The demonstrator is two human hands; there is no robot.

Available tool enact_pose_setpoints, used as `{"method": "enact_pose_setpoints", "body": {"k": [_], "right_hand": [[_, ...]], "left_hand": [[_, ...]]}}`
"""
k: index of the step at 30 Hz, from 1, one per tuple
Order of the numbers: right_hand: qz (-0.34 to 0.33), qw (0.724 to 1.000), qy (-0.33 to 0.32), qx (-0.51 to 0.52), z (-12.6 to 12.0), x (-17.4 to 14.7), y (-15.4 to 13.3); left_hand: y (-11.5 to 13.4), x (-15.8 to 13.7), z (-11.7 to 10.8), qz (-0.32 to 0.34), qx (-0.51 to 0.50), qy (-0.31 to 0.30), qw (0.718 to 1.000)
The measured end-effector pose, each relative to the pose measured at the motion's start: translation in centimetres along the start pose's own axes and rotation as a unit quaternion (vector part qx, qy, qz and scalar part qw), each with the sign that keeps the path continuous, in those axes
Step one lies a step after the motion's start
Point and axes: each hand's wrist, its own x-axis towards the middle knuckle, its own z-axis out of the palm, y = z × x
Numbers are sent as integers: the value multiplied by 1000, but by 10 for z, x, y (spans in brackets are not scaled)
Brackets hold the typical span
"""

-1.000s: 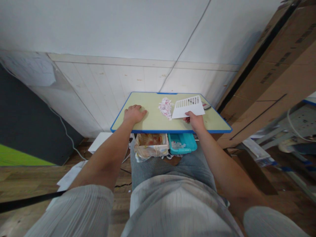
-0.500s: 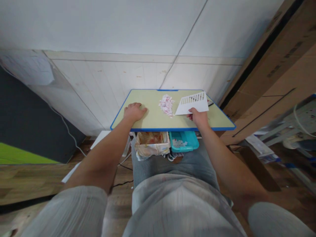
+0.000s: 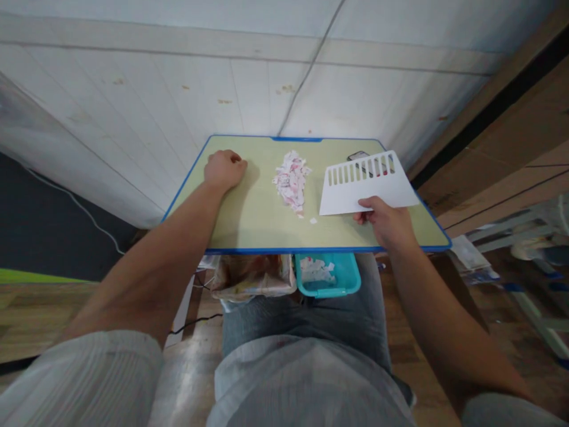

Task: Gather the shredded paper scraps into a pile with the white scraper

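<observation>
Right hand point(image 3: 389, 222) pinching card point(image 3: 350, 194), right of paper scraps point(image 3: 291, 181); left hand point(image 3: 224, 171) curled.
I'd pinch lightly, avoiding creases.

White card point(image 3: 376, 188); pink-and-white paper scraps point(image 3: 292, 179); pale yellow tabletop point(image 3: 262, 222), blue rim point(image 3: 284, 251); turquoise bin point(image 3: 329, 292).

The person wears a pale grey shirt point(image 3: 311, 385), softly creased, well behind the left fingers point(image 3: 240, 171) and right fingers point(image 3: 365, 217). Far back from the left fingers, the loose, short left sleeve point(image 3: 89, 379) shows fine lengthwise streaks; the pale right sleeve point(image 3: 502, 410) lies behind the right fingers. Grey-blue trousers point(image 3: 302, 323) show nearer the fingers than the shirt.
</observation>
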Motion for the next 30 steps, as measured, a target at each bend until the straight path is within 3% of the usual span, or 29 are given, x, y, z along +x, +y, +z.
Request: {"method": "enact_pose_setpoints", "body": {"k": [6,10,12,15,21,27,30], "right_hand": [[31,977,-103,-182,-16,-22,-16],[34,961,-119,-249,-26,-35,-25],[64,955,-97,-273,-29,-42,-28],[121,949,-90,-278,-30,-55,-32],[243,935,-12,-259,-21,-80,-43],[267,935,-16,-231,-24,-87,-32],[231,952,-19,-201,-26,-83,-14]], "left_hand": [[-7,-10,16,95,-18,30,995],[-18,-34,15,101,-44,34,993],[-19,-46,12,103,-52,26,993],[-16,-58,6,94,-59,18,994],[-14,-71,-1,76,-60,4,995],[-21,-69,-2,70,-58,23,996],[-23,-62,-4,81,-40,23,996]]}}
